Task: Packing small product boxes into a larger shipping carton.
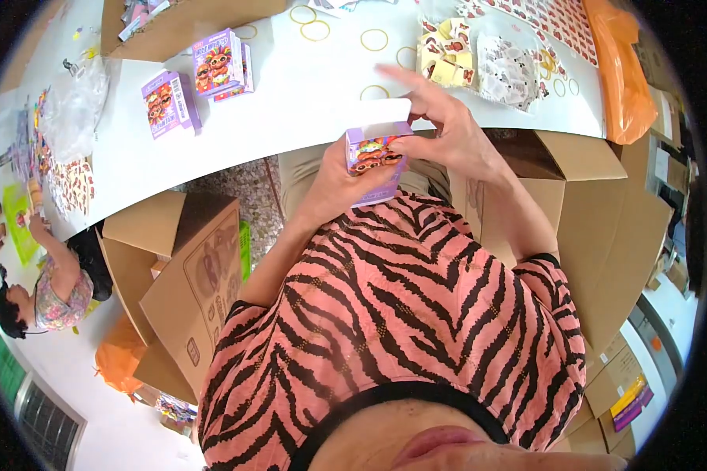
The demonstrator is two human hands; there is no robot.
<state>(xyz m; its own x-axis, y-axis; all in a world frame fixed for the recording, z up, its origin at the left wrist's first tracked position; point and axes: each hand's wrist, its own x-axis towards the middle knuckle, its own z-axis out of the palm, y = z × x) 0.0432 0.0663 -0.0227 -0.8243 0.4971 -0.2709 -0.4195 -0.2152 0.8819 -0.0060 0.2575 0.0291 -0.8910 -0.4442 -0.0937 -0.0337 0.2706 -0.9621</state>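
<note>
A small purple box (367,133) with cartoon figures on its front is held upright before my chest, its white top flap (379,111) raised. My left hand (331,185) is closed around its lower part. At the box's upper right, my right hand (457,135) has its thumb against the edge and its fingers spread, the index finger stretched out past the flap. What is inside the box cannot be seen. Ahead to the left on the white table stand matching purple boxes (217,64), with another (165,104) just nearer.
Yellow rubber bands (374,40) lie across the white table (283,102). Yellow cards (446,53), a clear bag of printed pieces (509,72) and an orange plastic bag (622,74) are at the right. Open cartons (188,290) flank me. A co-worker (59,290) sits far left.
</note>
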